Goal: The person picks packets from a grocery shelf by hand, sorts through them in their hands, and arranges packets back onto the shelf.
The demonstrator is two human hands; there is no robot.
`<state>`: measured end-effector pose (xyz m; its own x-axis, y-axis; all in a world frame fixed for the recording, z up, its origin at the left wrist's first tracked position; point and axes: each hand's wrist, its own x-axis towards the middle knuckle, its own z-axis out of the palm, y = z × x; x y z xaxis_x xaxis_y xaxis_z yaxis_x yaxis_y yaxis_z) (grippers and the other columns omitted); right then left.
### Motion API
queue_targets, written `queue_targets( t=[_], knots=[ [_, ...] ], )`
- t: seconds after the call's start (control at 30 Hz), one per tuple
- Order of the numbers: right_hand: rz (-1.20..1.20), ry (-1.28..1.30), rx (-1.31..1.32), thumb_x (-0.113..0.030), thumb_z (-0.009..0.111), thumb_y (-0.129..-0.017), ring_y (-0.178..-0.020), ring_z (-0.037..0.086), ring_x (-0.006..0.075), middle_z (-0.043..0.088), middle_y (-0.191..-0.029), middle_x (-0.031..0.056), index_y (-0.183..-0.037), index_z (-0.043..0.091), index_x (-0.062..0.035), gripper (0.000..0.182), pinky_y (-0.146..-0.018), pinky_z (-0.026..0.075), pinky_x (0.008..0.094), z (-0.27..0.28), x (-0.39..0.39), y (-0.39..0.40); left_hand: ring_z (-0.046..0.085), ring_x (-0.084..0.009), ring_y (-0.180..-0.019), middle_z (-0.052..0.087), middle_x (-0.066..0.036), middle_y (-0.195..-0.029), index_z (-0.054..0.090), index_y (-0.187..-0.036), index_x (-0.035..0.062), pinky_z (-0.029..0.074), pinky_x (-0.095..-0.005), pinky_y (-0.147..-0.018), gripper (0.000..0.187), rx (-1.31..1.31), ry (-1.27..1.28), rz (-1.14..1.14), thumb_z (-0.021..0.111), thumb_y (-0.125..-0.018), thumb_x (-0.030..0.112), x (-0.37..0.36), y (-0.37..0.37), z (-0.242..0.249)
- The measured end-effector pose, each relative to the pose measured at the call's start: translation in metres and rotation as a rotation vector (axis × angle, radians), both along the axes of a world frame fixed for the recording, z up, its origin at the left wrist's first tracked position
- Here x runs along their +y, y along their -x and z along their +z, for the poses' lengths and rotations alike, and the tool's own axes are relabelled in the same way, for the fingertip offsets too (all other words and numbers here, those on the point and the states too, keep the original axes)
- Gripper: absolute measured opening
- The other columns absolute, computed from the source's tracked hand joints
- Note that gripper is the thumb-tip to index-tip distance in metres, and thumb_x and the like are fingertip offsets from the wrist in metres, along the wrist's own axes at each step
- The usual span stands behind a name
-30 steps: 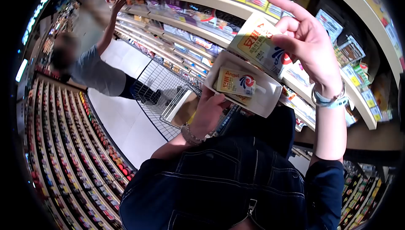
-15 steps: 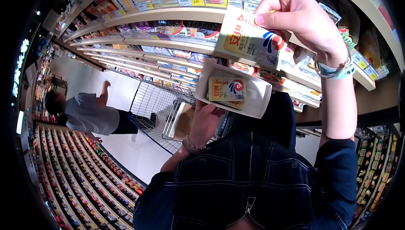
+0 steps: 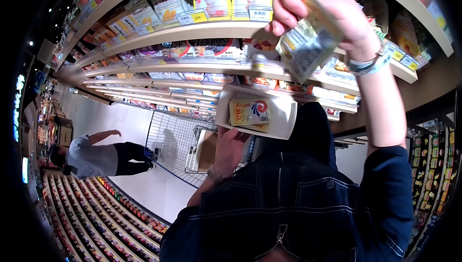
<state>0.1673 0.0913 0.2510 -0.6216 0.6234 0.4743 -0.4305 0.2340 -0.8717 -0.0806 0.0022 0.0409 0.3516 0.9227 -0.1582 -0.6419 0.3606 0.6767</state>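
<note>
A white open-topped carton (image 3: 283, 118) rests in my left hand (image 3: 228, 149), whose fingers go under its near left edge. Inside lie small yellow-and-white Angel yeast packets (image 3: 249, 112), one overlapping another. Raised in front of the shelf, my right hand (image 3: 332, 12) is closed on the top edge of another yeast packet (image 3: 309, 45). That packet hangs tilted and blurred above the carton, apart from it. Its red and blue swirl does not show; a printed yellowish face does.
Store shelves (image 3: 192, 32) with bagged goods and price tags run across the top. A wire shopping cart (image 3: 168, 142) with a brown box (image 3: 207, 150) stands left of me. A person (image 3: 96, 154) in a grey shirt is beyond it. Shelves of small jars (image 3: 106, 218) fill the lower left.
My right hand has curled and turned over, so the packet has swung from its logo face to another face. The carton sits slightly lower and further left. The person's position in view has shifted.
</note>
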Motion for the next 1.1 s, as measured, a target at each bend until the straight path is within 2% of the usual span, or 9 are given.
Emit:
queue_targets(
  t=[0.03,0.1,0.37,0.4,0.5,0.53,0.87,1.0,1.1],
  knots=[
    [0.078,0.095,0.095,-0.017,0.048,-0.084,-0.067,0.057,0.0154,0.051,-0.07,0.0043,-0.079,0.049,-0.0042,0.014,-0.069,0.049,0.0277,-0.001,-0.001,-0.002,0.044,-0.0259,-0.112,0.043,-0.011,-0.123,0.031,-0.127,0.0092,0.035,-0.0428,-0.096,0.049,-0.001,0.003,-0.001,0.048,-0.081,0.014,0.0,-0.002,-0.001],
    [0.431,0.141,0.334,-0.022,0.044,-0.085,-0.078,0.055,0.0233,0.042,-0.078,0.0077,-0.073,0.04,-0.0099,0.018,-0.083,0.048,0.0409,-0.023,0.011,-0.007,0.044,-0.0259,-0.112,0.043,-0.011,-0.122,0.031,-0.127,0.0091,0.035,-0.0426,-0.096,0.049,0.0,0.018,-0.007,0.047,-0.081,0.014,0.0,0.0,-0.003],
    [0.667,0.16,0.449,-0.025,0.054,-0.082,-0.073,0.052,0.0195,0.041,-0.078,0.0078,-0.078,0.041,-0.0079,0.022,-0.078,0.052,0.038,-0.04,0.009,-0.012,0.044,-0.0254,-0.111,0.041,-0.011,-0.124,0.028,-0.129,0.0121,0.039,-0.0423,-0.092,0.055,-0.085,0.07,-0.049,0.048,-0.077,0.007,0.002,-0.001,-0.007],
    [0.581,0.201,0.454,-0.029,0.053,-0.082,-0.064,0.051,0.0176,0.04,-0.075,0.0077,-0.08,0.039,-0.0061,0.028,-0.062,0.054,0.0317,-0.039,0.001,-0.013,0.044,-0.0258,-0.111,0.04,-0.011,-0.124,0.029,-0.128,0.0115,0.039,-0.0425,-0.092,0.055,-0.09,0.059,-0.055,0.048,-0.077,0.007,0.002,0.0,-0.01],
    [0.64,0.533,0.449,-0.037,0.048,-0.084,-0.054,0.048,0.0152,0.039,-0.071,0.0072,-0.082,0.038,-0.0048,0.034,-0.046,0.047,0.0264,-0.041,-0.006,-0.014,0.044,-0.0263,-0.111,0.04,-0.011,-0.124,0.029,-0.128,0.0114,0.039,-0.0426,-0.092,0.055,-0.079,0.084,-0.063,0.049,-0.077,0.007,0.003,-0.001,-0.011],
    [0.589,0.592,0.426,-0.044,0.041,-0.085,-0.048,0.044,0.0131,0.038,-0.067,0.0064,-0.084,0.037,-0.0033,0.041,-0.037,0.038,0.0234,-0.04,-0.01,-0.016,0.044,-0.0264,-0.111,0.041,-0.011,-0.124,0.029,-0.128,0.0111,0.038,-0.0428,-0.093,0.055,-0.079,0.083,-0.063,0.049,-0.077,0.008,0.003,-0.002,-0.012],
    [0.548,0.556,0.349,-0.045,0.025,-0.089,-0.044,0.043,0.0119,0.041,-0.067,0.0048,-0.082,0.038,-0.0051,0.043,-0.041,0.041,0.0231,-0.048,-0.013,-0.016,0.045,-0.026,-0.111,0.042,-0.012,-0.123,0.031,-0.127,0.0102,0.036,-0.0434,-0.095,0.05,-0.066,0.075,-0.107,0.047,-0.079,0.009,0.006,0.002,-0.015],
    [0.336,0.42,0.358,-0.041,0.03,-0.088,-0.049,0.043,0.0105,0.04,-0.067,0.0018,-0.076,0.038,-0.0091,0.035,-0.048,0.041,0.021,-0.055,-0.015,-0.007,0.043,-0.0252,-0.113,0.045,-0.012,-0.121,0.037,-0.122,0.0025,0.033,-0.0428,-0.098,0.043,0.001,0.031,-0.069,0.046,-0.084,0.019,0.006,0.001,-0.016],
    [0.434,0.495,0.432,-0.042,0.036,-0.086,-0.052,0.041,0.0091,0.039,-0.066,0.0005,-0.075,0.038,-0.0097,0.034,-0.049,0.038,0.0189,-0.061,-0.019,-0.005,0.045,-0.0238,-0.111,0.044,-0.01,-0.122,0.032,-0.126,0.0112,0.036,-0.0427,-0.095,0.047,-0.036,0.074,-0.096,0.046,-0.081,0.01,0.009,0.006,-0.019]
  ],
)
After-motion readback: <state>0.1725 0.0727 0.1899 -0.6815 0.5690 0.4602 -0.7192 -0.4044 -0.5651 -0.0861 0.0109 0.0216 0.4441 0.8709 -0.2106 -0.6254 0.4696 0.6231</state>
